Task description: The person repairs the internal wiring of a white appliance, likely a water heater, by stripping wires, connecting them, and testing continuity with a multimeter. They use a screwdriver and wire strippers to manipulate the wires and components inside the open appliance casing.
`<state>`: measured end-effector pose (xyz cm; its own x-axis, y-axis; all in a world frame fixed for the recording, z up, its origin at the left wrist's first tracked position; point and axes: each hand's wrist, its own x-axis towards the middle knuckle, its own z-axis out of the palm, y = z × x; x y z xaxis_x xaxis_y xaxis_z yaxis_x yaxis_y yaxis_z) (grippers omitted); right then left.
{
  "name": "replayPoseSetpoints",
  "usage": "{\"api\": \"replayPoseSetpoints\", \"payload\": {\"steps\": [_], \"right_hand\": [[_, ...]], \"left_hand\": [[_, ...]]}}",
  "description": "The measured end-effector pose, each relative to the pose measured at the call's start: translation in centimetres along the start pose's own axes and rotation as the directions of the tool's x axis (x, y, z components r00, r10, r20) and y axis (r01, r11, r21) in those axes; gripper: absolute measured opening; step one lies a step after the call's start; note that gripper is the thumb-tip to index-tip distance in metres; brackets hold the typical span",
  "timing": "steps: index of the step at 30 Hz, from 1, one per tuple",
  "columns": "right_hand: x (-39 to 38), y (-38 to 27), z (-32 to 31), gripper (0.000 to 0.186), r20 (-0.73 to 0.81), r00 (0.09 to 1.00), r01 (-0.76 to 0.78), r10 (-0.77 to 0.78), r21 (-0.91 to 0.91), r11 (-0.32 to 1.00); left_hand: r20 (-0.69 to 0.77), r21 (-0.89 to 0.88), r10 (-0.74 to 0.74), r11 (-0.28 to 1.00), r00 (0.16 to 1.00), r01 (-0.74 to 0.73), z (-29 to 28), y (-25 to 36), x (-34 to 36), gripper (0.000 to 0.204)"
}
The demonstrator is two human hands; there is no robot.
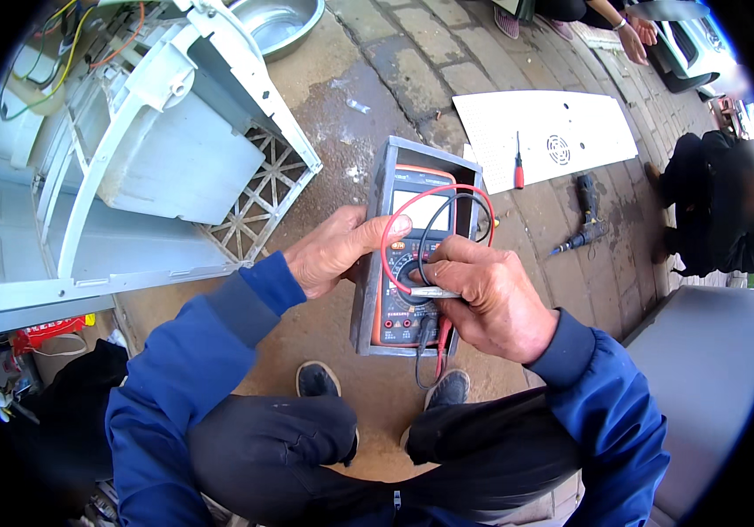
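My left hand [329, 252] holds the gray box [366, 303] by its left side. The orange meter [407, 252] sits inside — its long way points away from me. My right hand [493, 294] is nearer the round dial [403, 267], fingers pinching a thin probe [431, 292] sideways over it.

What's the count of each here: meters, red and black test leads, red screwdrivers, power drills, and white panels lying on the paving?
Multimeter: 1
Red test lead: 1
Black test lead: 1
Red screwdriver: 1
Power drill: 1
White panel: 1
Total: 6
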<state>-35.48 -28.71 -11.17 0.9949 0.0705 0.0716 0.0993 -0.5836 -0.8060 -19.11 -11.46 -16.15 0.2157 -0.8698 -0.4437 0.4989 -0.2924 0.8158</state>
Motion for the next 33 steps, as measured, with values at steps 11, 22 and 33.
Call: {"api": "replayPoseSetpoints", "payload": {"steps": [11,22,33], "right_hand": [[1.1,-3.0,0.3,0.039,0.218,0.941,0.306,-0.258,-0.222,0.926],[-1.0,-2.5,0.6,0.018,-0.077,0.994,0.061,-0.074,-0.151,0.987],[-3.7,0.9,-5.3,0.042,-0.44,0.783,-0.09,0.441,0.62,0.779]], "left_hand": [[0.058,0.034,0.157,0.987,0.986,-0.159,-1.2,-1.8,-3.3,0.082],[-0.014,0.073,0.182,0.981,0.983,-0.18,-0.5,-3.6,-3.4,0.077],[-0.42,-0.21,-0.086,0.978,0.903,-0.004,-10.1,-24.7,-7.0,0.05]]}}
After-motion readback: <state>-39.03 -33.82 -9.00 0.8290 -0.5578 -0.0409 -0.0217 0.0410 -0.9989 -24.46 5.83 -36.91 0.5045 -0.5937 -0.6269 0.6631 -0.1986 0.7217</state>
